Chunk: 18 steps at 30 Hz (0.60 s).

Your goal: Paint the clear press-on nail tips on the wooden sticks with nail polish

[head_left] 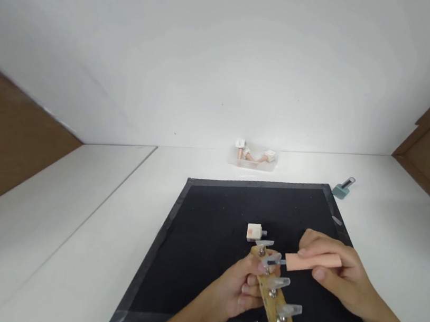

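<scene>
My left hand [239, 287] is closed around the far part of a wooden nail tip stand [273, 310], a strip with a row of clear false nails on small metal posts. Between the fingers and thumb of my right hand [338, 269] is a nail polish brush with a peach handle [315, 261]. Its bristles touch the second false nail [272, 258] from the far end. Just beyond the strip a white nail polish bottle [254, 232] rests on the black mat, its neck uncapped and pointing right. The strip's near end runs out of the picture.
A black mat [210, 219] with taped edges covers the white table. Behind it stands a clear plastic box [256, 164] holding several peach-handled bottles. A teal-based tool [341, 189] and a loose clear nail tip [337, 220] are at the right. Brown panels flank both sides.
</scene>
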Motion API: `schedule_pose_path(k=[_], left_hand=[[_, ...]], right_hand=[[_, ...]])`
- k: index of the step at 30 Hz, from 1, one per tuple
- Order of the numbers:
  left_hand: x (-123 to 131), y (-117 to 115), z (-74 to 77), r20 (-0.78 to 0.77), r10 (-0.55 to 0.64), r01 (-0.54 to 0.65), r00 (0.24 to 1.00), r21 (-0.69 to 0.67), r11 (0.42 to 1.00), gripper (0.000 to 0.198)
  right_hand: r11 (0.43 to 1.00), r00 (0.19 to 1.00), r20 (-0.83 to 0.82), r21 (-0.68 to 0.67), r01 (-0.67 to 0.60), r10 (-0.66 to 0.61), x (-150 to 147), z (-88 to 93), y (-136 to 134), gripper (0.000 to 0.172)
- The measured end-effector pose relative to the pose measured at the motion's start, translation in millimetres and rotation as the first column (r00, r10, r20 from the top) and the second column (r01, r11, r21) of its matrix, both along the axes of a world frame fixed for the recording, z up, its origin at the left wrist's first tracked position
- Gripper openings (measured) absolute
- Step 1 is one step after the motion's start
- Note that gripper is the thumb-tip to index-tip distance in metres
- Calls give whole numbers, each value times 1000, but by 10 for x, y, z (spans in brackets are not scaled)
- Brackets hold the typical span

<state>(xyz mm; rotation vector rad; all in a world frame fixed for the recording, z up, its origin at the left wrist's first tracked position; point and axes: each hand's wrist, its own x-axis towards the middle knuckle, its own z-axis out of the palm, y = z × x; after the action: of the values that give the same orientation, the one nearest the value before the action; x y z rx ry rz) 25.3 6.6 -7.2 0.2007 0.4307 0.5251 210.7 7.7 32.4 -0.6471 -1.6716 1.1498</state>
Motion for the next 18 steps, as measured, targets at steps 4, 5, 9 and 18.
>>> schedule_pose_path(k=[4,5,9,18], left_hand=[[5,-1,7,33,-21,21,999,-11,1000,23],[1,-2,3,38,-19,20,999,-13,1000,24],[-19,-8,-24,74,-5,8,997,-37,999,26],[-25,-3,-17,55,19,-16,998,-57,998,21]], right_hand=[[999,999,3,23,-48,48,-10,11,16,19],[998,999,3,29,-52,52,-8,7,18,19],[998,999,5,47,-48,48,4,-16,20,18],[996,999,25,82,-47,45,-2,-3,25,20]])
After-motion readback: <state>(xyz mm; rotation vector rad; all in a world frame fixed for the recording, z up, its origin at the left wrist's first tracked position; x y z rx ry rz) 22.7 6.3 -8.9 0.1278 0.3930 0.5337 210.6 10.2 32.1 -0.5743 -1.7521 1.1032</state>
